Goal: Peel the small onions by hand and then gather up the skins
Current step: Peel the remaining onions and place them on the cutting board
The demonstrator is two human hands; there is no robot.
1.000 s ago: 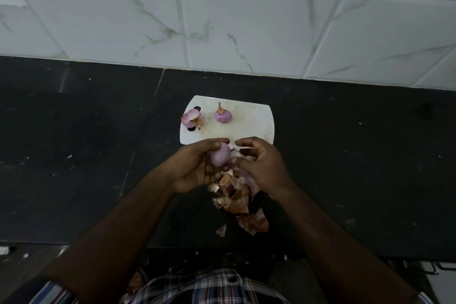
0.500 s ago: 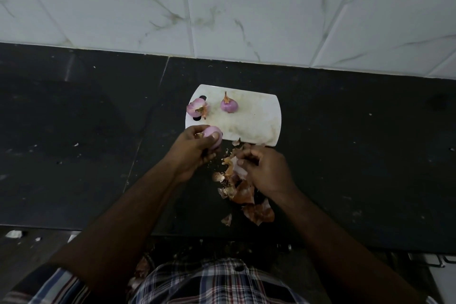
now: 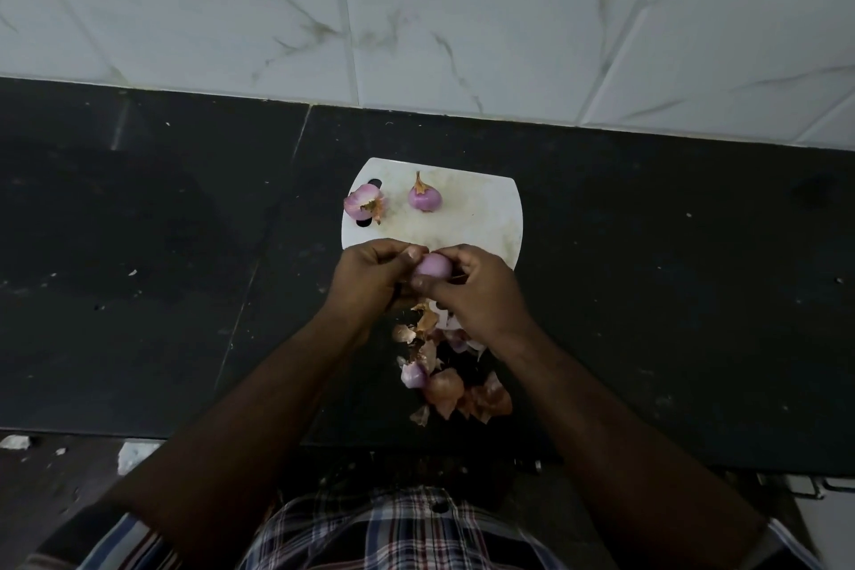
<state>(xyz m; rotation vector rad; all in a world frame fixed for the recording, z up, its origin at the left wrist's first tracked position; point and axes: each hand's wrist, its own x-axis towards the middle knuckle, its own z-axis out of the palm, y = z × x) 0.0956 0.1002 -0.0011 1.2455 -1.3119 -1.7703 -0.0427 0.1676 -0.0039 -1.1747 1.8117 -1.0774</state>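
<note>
Onion (image 3: 432, 266) between both hands (peeled)

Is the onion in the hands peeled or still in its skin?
Mostly peeled: the onion held between left hand and right hand shows smooth pink, unlike the brown skins below. Its underside is hidden.

Three onions (image 3: 434, 267) (image 3: 424, 198) (image 3: 364, 208) (one board (image 3: 481, 218))
</note>
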